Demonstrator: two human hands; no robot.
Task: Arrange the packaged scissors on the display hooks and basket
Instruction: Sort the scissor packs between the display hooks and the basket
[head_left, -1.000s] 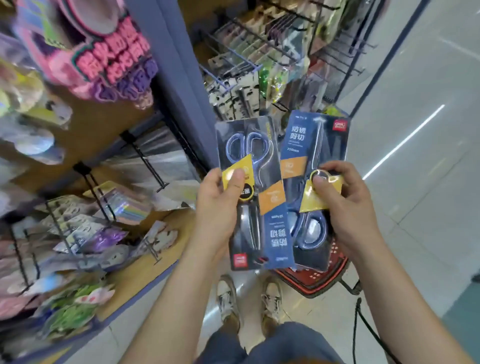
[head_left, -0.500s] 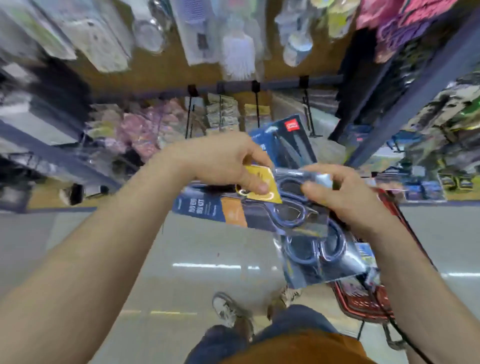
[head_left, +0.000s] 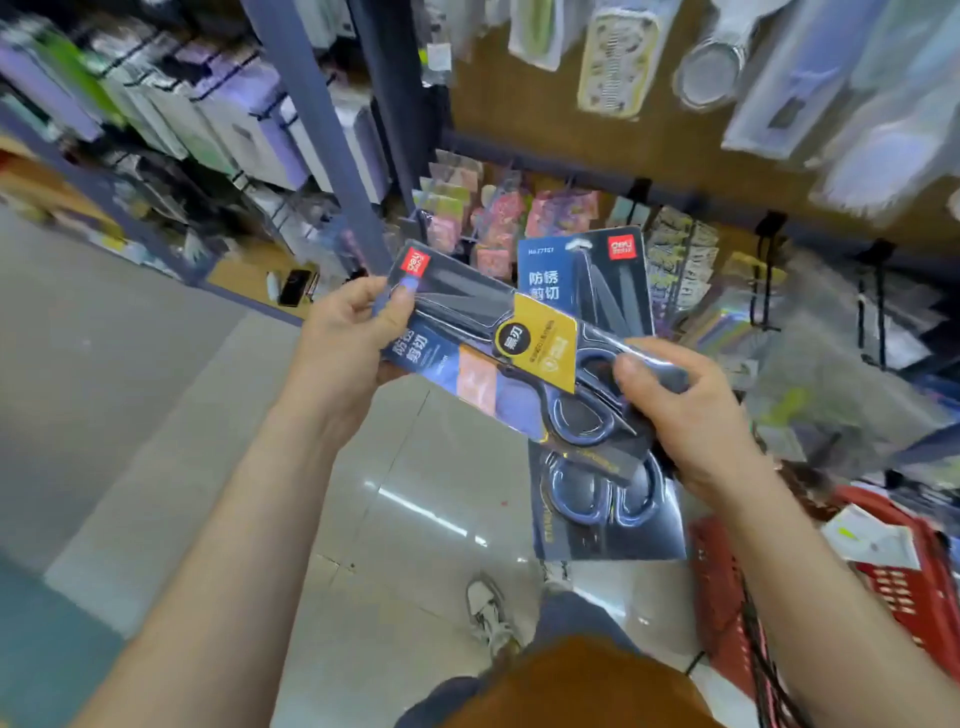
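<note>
Now the slanted blue card pack of scissors (head_left: 493, 358) crosses the upright blue card pack of scissors (head_left: 587, 291) mid-frame, no longer side by side. The left hand (head_left: 343, 338) pinches its top and the right hand (head_left: 696, 415) grips both (neither hung yet). The red plastic basket (head_left: 727, 587) sits lower right.

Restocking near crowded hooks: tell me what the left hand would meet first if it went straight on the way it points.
Probably the small colourful packets hanging right of the blue upright. The left hand, gripping the tilted scissors pack, points up-right toward them; depth is unclear.
</note>
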